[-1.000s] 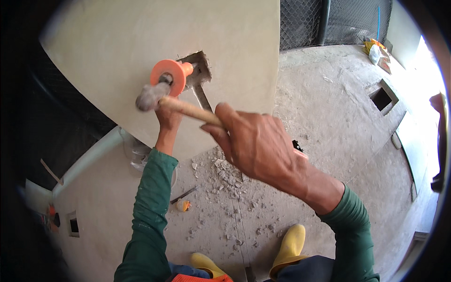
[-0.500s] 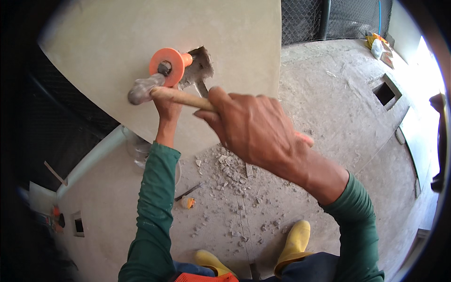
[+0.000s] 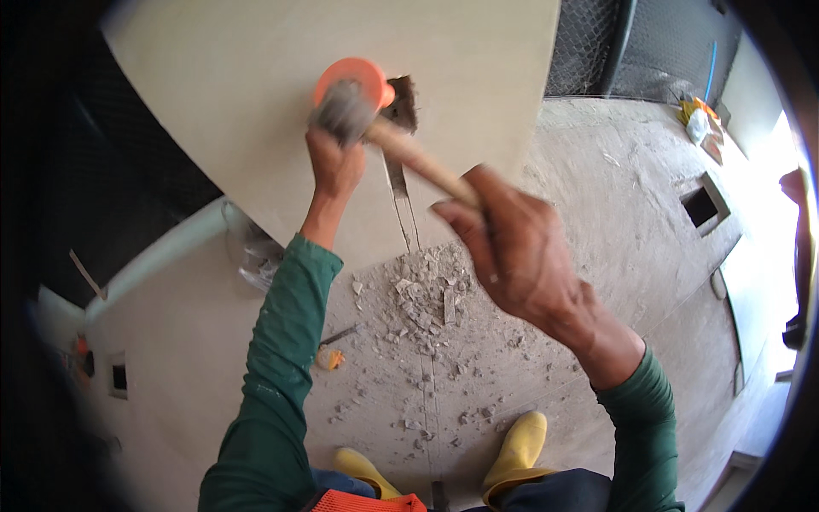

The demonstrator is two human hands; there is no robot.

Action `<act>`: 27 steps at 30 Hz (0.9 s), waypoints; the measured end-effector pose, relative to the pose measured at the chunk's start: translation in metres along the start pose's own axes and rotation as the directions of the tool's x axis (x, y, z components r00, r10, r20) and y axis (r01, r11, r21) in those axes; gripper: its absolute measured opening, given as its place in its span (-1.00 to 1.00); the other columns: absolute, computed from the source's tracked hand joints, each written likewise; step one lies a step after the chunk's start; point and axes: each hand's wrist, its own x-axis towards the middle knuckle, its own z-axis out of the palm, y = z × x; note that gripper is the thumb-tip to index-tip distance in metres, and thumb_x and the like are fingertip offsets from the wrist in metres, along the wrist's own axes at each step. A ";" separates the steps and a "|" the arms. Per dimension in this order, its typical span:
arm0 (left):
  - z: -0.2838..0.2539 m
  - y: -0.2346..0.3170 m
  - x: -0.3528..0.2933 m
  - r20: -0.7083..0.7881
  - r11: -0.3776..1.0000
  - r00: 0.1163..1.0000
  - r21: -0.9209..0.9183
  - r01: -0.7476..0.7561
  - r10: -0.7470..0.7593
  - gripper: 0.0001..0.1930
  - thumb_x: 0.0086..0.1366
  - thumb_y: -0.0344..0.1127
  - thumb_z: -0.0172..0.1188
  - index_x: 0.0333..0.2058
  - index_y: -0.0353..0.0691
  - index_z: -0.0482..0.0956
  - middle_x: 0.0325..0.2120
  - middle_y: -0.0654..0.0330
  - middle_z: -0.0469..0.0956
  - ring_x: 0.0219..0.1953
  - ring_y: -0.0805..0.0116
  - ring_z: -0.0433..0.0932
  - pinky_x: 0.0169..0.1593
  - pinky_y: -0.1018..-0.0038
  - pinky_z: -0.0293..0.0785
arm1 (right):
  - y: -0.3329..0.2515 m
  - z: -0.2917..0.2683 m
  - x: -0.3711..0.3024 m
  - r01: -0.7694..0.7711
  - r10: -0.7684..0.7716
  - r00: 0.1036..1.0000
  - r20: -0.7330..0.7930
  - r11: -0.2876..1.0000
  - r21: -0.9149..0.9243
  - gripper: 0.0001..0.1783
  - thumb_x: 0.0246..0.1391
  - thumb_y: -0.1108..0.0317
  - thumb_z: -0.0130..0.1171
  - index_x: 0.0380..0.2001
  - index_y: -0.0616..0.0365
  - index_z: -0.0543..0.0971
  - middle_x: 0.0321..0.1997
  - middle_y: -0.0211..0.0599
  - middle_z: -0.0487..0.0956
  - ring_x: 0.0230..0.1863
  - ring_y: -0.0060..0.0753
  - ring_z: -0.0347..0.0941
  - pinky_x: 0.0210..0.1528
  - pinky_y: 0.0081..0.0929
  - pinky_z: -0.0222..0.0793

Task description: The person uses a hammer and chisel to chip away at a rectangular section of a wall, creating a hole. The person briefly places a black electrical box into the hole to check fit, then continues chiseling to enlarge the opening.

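Both my hands are curled tight: the right hand (image 3: 525,247) around the wooden-handled hammer (image 3: 411,154), the left hand (image 3: 337,166) around the orange-guarded chisel (image 3: 360,72), fingers mostly hidden behind the blurred hammer head (image 3: 345,111). The chisel sits just above my left hand, beside the recess (image 3: 404,107), well up from the lower edge of the wall (image 3: 469,68).

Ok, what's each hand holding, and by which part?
Right hand: grey-headed hammer, by its wooden handle. Left hand: chisel with round orange guard; the hold is hidden.
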 end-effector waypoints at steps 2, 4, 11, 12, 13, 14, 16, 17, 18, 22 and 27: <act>0.004 0.006 0.001 -0.031 0.996 0.995 0.019 0.091 -0.091 -0.76 0.37 -0.53 0.15 -0.02 -0.39 0.62 -0.13 0.12 0.68 -0.02 0.38 0.60 0.09 0.42 0.48 | 0.003 -0.006 0.004 0.028 -0.025 0.998 -0.062 0.999 0.042 -0.67 0.38 0.15 0.18 -0.30 0.20 0.41 -0.65 -0.16 0.41 -0.69 -0.21 0.39 -0.63 -0.23 0.28; 0.008 0.015 0.007 -0.060 0.992 0.994 0.086 0.096 -0.091 -0.93 0.31 -0.57 0.18 -0.24 -0.42 0.57 -0.52 0.08 0.59 -0.48 0.45 0.50 -0.32 0.46 0.46 | 0.005 -0.009 0.011 0.092 -0.081 0.979 -0.187 0.994 0.052 -0.72 0.40 0.24 0.15 -0.29 0.22 0.40 -0.69 -0.16 0.36 -0.71 -0.28 0.34 -0.65 -0.27 0.22; 0.004 0.040 0.023 -0.037 0.990 0.990 0.046 0.137 -0.135 -0.91 0.34 -0.57 0.11 -0.22 -0.38 0.57 -0.49 0.03 0.62 -0.48 0.19 0.56 -0.30 0.31 0.51 | -0.002 -0.008 0.043 -0.087 0.084 0.996 -0.020 0.978 -0.188 -0.65 0.46 0.20 0.08 -0.37 0.24 0.44 -0.72 -0.14 0.30 -0.72 -0.43 0.19 -0.64 -0.28 0.14; 0.003 0.042 0.023 -0.012 0.982 0.983 0.044 0.184 -0.183 -0.90 0.35 -0.56 0.10 -0.21 -0.38 0.57 -0.48 0.02 0.63 -0.46 0.17 0.57 -0.28 0.30 0.51 | -0.005 -0.009 0.042 -0.047 0.039 0.997 -0.060 0.989 -0.141 -0.67 0.46 0.21 0.08 -0.36 0.24 0.44 -0.72 -0.16 0.30 -0.72 -0.44 0.19 -0.64 -0.31 0.13; 0.002 0.043 0.023 0.008 0.976 0.977 0.041 0.213 -0.213 -0.89 0.36 -0.56 0.08 -0.20 -0.38 0.58 -0.46 0.02 0.64 -0.44 0.16 0.59 -0.27 0.28 0.52 | -0.006 -0.007 0.042 0.014 -0.031 0.987 -0.158 0.994 -0.111 -0.68 0.45 0.22 0.08 -0.34 0.23 0.44 -0.72 -0.17 0.30 -0.71 -0.44 0.20 -0.64 -0.34 0.13; 0.001 0.043 0.023 0.011 0.973 0.973 0.023 0.231 -0.231 -0.87 0.37 -0.57 0.05 -0.19 -0.38 0.57 -0.43 0.00 0.65 -0.40 0.11 0.60 -0.25 0.28 0.52 | -0.006 -0.006 0.043 0.082 -0.081 0.975 -0.206 0.997 -0.004 -0.71 0.45 0.24 0.08 -0.32 0.24 0.43 -0.71 -0.18 0.29 -0.71 -0.47 0.21 -0.64 -0.39 0.13; 0.002 0.043 0.023 0.031 0.963 0.962 0.033 0.269 -0.270 -0.86 0.36 -0.57 0.06 -0.18 -0.37 0.57 -0.40 -0.01 0.66 -0.39 0.08 0.61 -0.24 0.25 0.52 | -0.004 -0.004 0.043 0.052 -0.062 0.987 -0.146 0.996 -0.070 -0.70 0.45 0.22 0.08 -0.28 0.26 0.43 -0.70 -0.14 0.31 -0.72 -0.38 0.24 -0.63 -0.33 0.14; 0.002 0.043 0.023 0.042 0.962 0.961 0.030 0.271 -0.272 -0.86 0.35 -0.58 0.06 -0.18 -0.37 0.57 -0.39 -0.02 0.66 -0.38 0.07 0.61 -0.23 0.24 0.53 | -0.003 -0.004 0.043 -0.013 0.004 0.999 -0.048 0.979 -0.201 -0.66 0.46 0.19 0.07 -0.31 0.26 0.44 -0.70 -0.12 0.31 -0.70 -0.34 0.22 -0.62 -0.30 0.15; 0.002 0.042 0.022 0.039 0.960 0.960 0.061 0.274 -0.276 -0.85 0.34 -0.58 0.08 -0.16 -0.36 0.57 -0.38 -0.02 0.67 -0.36 0.05 0.62 -0.21 0.23 0.53 | 0.000 -0.004 0.044 -0.139 0.150 0.988 0.025 0.960 -0.242 -0.62 0.47 0.16 0.05 -0.33 0.27 0.44 -0.70 -0.09 0.30 -0.69 -0.29 0.20 -0.60 -0.26 0.17; -0.002 0.047 -0.002 0.032 0.976 0.980 0.104 0.192 -0.196 -0.78 0.29 -0.57 0.15 -0.09 -0.35 0.56 -0.30 -0.04 0.68 -0.25 -0.04 0.66 -0.13 0.20 0.57 | 0.008 -0.013 0.026 -0.289 0.287 0.957 -0.038 0.947 -0.140 -0.56 0.48 0.11 0.03 -0.38 0.29 0.44 -0.68 -0.08 0.27 -0.63 -0.37 0.06 -0.58 -0.23 0.16; -0.005 0.063 -0.059 -0.026 0.989 0.989 0.006 0.147 -0.146 -0.65 0.24 -0.57 0.21 0.02 -0.26 0.56 -0.03 0.01 0.61 -0.06 -0.05 0.65 0.00 0.22 0.61 | 0.019 -0.023 -0.023 -0.375 0.373 0.924 -0.087 0.927 -0.004 -0.53 0.50 0.07 -0.03 -0.43 0.20 0.42 -0.66 -0.35 0.31 -0.60 -0.61 0.15 -0.59 -0.40 0.11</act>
